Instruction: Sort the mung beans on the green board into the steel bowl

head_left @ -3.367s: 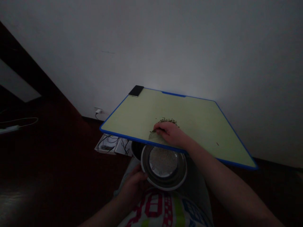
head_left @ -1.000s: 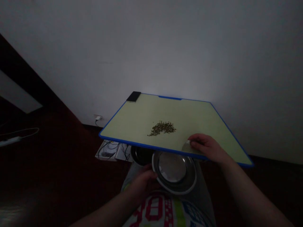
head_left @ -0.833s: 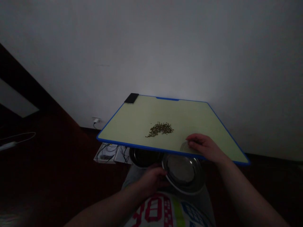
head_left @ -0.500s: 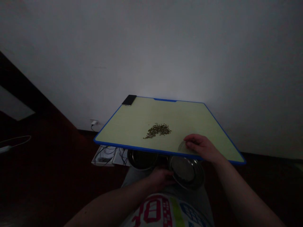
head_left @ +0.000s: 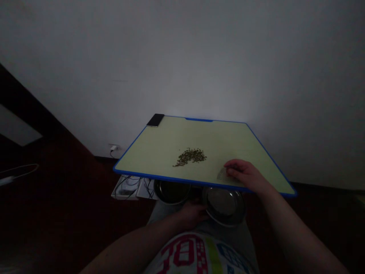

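A pale green board with a blue rim [head_left: 148, 148] lies across my lap. A small heap of dark seeds [head_left: 190, 156] sits near its middle. My right hand [head_left: 246, 175] rests on the board's near right edge, fingers curled on a small clear round piece [head_left: 221, 174]. My left hand [head_left: 192, 215] is below the board, holding the rim of a steel bowl [head_left: 225, 203] that lies on my lap. A second, darker bowl [head_left: 171, 191] sits to its left under the board.
A black phone [head_left: 155, 120] lies on the board's far left corner. A white wall rises behind. On the dark floor to the left are a white box with cables [head_left: 128, 186], a wall plug [head_left: 113, 147] and a power strip [head_left: 8, 179].
My right hand has left the seed heap and gone to the board's near right edge with the clear piece. My left hand has slid the steel bowl rightward beneath that edge.
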